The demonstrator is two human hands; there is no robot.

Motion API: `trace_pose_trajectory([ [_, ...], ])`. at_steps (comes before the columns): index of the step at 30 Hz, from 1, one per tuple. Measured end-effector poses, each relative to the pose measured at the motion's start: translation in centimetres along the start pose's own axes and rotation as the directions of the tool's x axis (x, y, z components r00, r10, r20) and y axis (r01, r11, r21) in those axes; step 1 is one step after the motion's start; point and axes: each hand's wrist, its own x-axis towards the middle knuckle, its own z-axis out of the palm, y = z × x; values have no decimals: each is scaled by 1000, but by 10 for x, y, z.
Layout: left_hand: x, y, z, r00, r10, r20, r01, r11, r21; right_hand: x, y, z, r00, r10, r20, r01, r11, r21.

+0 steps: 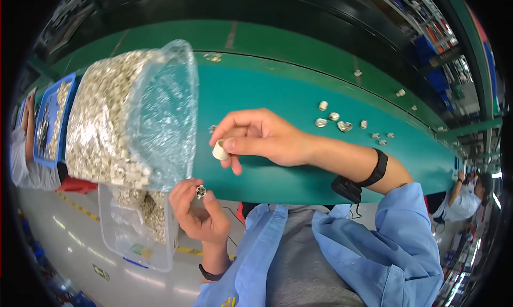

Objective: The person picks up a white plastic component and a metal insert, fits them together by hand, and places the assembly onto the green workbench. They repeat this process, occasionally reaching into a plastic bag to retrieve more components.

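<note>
My right hand (264, 138) is over the green work surface, pinching a small cream-white cup-shaped cap (219, 151) between thumb and fingers. The cap's open end faces up toward my thumb. Lower and to the left, my left hand (199, 213) holds a small round metal part with dark openings (201, 191) between thumb and forefinger. The two parts are apart. Left of both hands lies a big clear plastic bag (163, 114), its open side toward me, full of small cream-white pieces (104, 120).
Several small white and metallic pieces (334, 116) lie scattered on the green table (256, 87) at right. A blue tray (68, 112) stands beyond the bag. Below the table edge is a clear plastic bin (168, 248) with more bagged pieces. Other people sit at far left and far right.
</note>
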Motion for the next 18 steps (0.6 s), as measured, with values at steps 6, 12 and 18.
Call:
trace_pose_trajectory([
  [6, 20, 44, 74, 978, 42, 205, 12, 967, -253, -77, -10, -23, 967, 27, -252, 13, 988, 156],
  [12, 15, 85, 131, 932, 139, 336, -29, 950, -311, -158, -38, -45, 882, -152, -446, 199, 978, 60],
  [18, 12, 115, 178, 867, 274, 417, -143, 937, -318, -220, -38, -76, 677, -668, -310, 344, 659, -669],
])
